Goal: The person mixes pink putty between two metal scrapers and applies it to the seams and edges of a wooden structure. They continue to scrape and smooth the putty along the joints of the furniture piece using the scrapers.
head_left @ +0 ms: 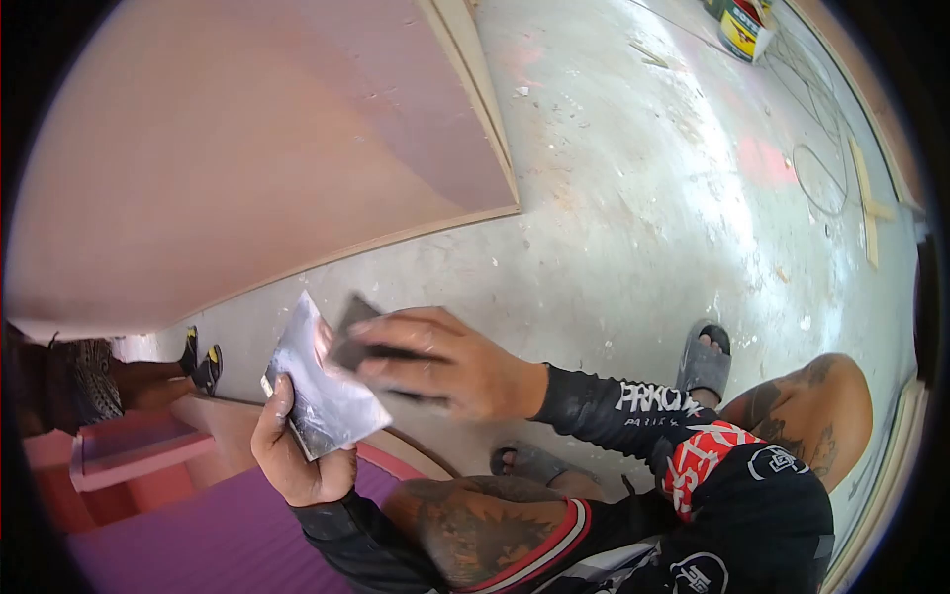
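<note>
My left hand (pixel 297 450) is closed on the lower edge of a shiny metal plate (pixel 341 401), thumb on its face. The plate is tilted, with a pinkish smear near its upper right side. Close beside it, my right hand (pixel 460 361) grips a dark flat piece (pixel 353 322), blurred by motion. That piece overlaps the plate's right edge in this view. Its kind I cannot tell. Both arms wear black sleeves.
A large pinkish panel (pixel 297 129) with a wooden edge fills the upper left. Another person's legs (pixel 148 381) show at far left, above a purple surface (pixel 228 525). A tin (pixel 740 32) and loose wire (pixel 826 183) lie on the grey floor (pixel 614 198).
</note>
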### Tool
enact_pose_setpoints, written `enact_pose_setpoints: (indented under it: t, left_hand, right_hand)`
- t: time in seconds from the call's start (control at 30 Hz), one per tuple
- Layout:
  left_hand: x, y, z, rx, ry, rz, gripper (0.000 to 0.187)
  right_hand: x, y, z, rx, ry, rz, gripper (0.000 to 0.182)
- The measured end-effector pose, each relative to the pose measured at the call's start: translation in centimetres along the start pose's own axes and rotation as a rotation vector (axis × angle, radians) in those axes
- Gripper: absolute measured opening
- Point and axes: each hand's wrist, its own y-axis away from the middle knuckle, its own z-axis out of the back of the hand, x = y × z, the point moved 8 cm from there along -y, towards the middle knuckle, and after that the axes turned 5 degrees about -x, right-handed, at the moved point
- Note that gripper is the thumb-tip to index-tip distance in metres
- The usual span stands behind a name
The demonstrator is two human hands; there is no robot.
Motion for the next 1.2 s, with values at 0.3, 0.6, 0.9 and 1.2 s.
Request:
enact_pose_setpoints:
  t: [0.3, 0.6, 0.9, 1.2]
  left_hand:
    - [-0.7, 0.2, -0.2, 0.169, 0.041, 0.010, 0.032]
    - [0.1, 0.6, -0.7, 0.162, 0.078, 0.025, 0.030]
    - [-0.4, 1.1, -0.6, 0.141, 0.069, -0.005, 0.031]
    - [-0.5, 0.7, -0.1, 0.134, -0.018, -0.034, 0.034]
  right_hand:
    - [-9.5, 3.5, 9.5, -0.186, 0.755, -0.138, 0.062]
    - [-11.8, -2.2, 13.4, -0.220, 0.643, 0.085, 0.060]
    - [-17.8, 12.3, 11.8, -0.354, 0.451, -0.485, 0.046]
    - [-26.1, 17.5, 2.0, -1.246, -0.431, -1.130, 0.039]
